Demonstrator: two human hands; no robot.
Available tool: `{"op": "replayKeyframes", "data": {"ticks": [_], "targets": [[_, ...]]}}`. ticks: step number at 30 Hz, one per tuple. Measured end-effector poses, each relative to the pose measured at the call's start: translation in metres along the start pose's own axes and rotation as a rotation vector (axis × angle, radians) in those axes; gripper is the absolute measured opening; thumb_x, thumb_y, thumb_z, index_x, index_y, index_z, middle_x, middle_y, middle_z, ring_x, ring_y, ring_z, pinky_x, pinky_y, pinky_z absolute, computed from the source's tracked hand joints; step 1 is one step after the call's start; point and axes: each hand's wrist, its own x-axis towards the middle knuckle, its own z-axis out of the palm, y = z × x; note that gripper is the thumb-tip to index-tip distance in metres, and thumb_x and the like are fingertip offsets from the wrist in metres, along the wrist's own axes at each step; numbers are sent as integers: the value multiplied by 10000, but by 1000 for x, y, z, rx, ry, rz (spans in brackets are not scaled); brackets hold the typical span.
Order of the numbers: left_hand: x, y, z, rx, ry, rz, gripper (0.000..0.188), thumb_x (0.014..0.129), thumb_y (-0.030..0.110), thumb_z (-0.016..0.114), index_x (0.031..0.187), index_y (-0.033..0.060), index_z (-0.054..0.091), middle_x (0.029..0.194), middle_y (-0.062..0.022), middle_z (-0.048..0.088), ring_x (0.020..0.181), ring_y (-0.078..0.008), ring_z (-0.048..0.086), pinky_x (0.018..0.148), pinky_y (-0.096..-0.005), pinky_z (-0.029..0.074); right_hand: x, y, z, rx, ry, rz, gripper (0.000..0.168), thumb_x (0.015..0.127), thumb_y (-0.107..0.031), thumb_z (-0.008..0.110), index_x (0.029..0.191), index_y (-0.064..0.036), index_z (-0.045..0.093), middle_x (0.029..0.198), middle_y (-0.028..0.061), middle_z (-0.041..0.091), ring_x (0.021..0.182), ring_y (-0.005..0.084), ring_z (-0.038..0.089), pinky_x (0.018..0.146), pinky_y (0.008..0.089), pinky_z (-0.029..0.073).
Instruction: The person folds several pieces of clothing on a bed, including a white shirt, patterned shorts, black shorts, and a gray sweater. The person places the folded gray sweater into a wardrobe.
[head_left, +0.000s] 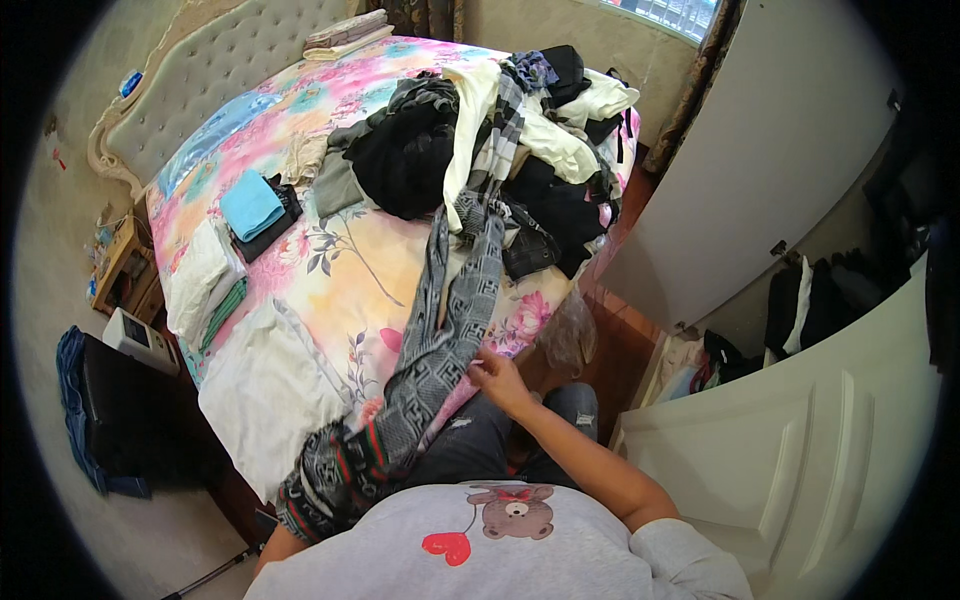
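Grey-and-black patterned trousers (442, 352) with red and green stripes stretch from the clothes pile on the bed towards my body. Their two legs lie side by side, the far ends against the pile. My left forearm goes into the wide striped end, which hides my left hand. My right hand (501, 384) is at the right edge of the trousers, fingers bent and fingertips touching the cloth; whether they pinch it is unclear. A white cloth item (270, 390) lies spread on the bed just left of the trousers.
A mixed clothes pile (412, 161) covers the bed's far right. Folded white clothes (202, 277) and a folded blue item (251, 205) lie left. An open wardrobe door (757, 165) stands right, a clear plastic bag (570, 334) hangs by the bed, and a black chair (142, 405) stands left.
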Motion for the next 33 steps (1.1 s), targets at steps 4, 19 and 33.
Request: {"op": "replayKeyframes", "data": {"ticks": [4, 19, 33], "targets": [[8, 6, 16, 38, -72, 8, 345, 826, 236, 534, 1097, 26, 565, 966, -122, 607, 855, -203, 574, 665, -349, 472, 33, 30, 3, 104, 149, -86, 339, 853, -42, 510, 1190, -27, 474, 985, 9, 575, 823, 94, 525, 715, 237, 438], [-23, 59, -19, -82, 43, 34, 320, 816, 190, 539, 1069, -1, 584, 896, -105, 622, 803, -175, 572, 679, -320, 474, -17, -64, -32, 911, 24, 225, 199, 798, -25, 560, 995, -2, 567, 890, 92, 651, 783, 198, 644, 688, 316, 536], [-26, 82, -13, -30, -17, -47, 299, 806, 147, 543, 1042, -27, 603, 830, -89, 636, 755, -149, 571, 691, -292, 476, -41, -115, -86, 967, 74, -148, 295, 766, 123, 454, 985, 21, 623, 948, 108, 651, 860, 219, 632, 784, 340, 521]]}}
